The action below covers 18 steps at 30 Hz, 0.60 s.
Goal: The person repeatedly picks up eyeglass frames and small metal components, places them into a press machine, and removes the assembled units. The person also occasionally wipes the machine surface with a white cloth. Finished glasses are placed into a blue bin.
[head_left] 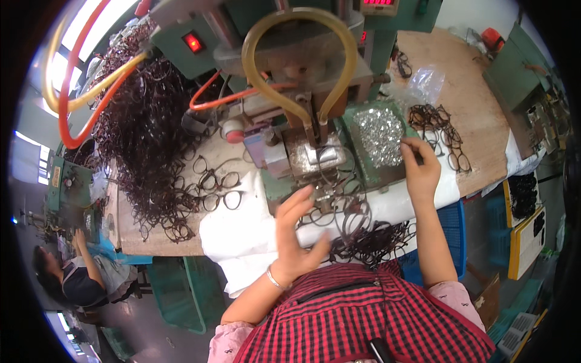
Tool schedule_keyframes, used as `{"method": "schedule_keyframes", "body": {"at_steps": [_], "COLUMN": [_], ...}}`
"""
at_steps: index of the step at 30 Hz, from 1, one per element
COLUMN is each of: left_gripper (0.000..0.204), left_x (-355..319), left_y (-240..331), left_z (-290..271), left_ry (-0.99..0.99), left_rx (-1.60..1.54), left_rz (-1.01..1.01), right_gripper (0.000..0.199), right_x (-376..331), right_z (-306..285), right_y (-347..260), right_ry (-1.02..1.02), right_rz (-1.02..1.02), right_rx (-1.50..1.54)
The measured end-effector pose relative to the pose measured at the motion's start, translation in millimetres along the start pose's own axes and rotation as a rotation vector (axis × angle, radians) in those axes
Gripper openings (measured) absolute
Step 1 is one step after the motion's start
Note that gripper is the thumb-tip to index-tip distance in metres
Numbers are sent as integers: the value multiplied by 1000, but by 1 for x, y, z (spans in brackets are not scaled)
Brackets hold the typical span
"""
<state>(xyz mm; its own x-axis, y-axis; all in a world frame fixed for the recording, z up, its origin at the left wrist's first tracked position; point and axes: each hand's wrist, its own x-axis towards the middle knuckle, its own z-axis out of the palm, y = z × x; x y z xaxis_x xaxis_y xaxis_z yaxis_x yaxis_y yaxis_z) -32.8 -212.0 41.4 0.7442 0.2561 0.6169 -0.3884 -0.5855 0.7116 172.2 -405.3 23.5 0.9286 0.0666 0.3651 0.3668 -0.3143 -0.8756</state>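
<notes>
My left hand (293,233) is raised in front of the press, its fingers spread and slightly blurred, with nothing visible in it. Just beyond it, dark eyeglass frames (354,212) lie around the metal fixture (318,156) under the press head. My right hand (422,169) is at the right edge of a green tray (376,181) heaped with small shiny metal parts (378,136). Thumb and forefinger there are pinched together; whatever is between them is too small to make out. More frames (378,242) are piled at the table's front edge, against my checked apron.
A big mound of dark frames (145,139) fills the table's left, with loose ones (221,190) beside it. Several frames (445,127) and a clear plastic bag (426,81) lie right of the tray. Hoses (351,48) loop overhead. A co-worker (85,278) sits far left.
</notes>
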Motion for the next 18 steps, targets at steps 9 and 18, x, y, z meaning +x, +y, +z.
{"method": "schedule_keyframes", "body": {"at_steps": [9, 18], "left_gripper": [17, 10], "left_x": [22, 22], "left_y": [23, 27], "left_z": [21, -7], "left_ry": [-246, -444], "left_rx": [-92, -453], "left_rz": [-366, -487], "right_gripper": [13, 15], "right_x": [20, -11], "right_z": [31, 2], "right_y": [-21, -48], "right_ry": [-155, -245], "right_rz": [11, 13], "right_rx": [18, 246]}}
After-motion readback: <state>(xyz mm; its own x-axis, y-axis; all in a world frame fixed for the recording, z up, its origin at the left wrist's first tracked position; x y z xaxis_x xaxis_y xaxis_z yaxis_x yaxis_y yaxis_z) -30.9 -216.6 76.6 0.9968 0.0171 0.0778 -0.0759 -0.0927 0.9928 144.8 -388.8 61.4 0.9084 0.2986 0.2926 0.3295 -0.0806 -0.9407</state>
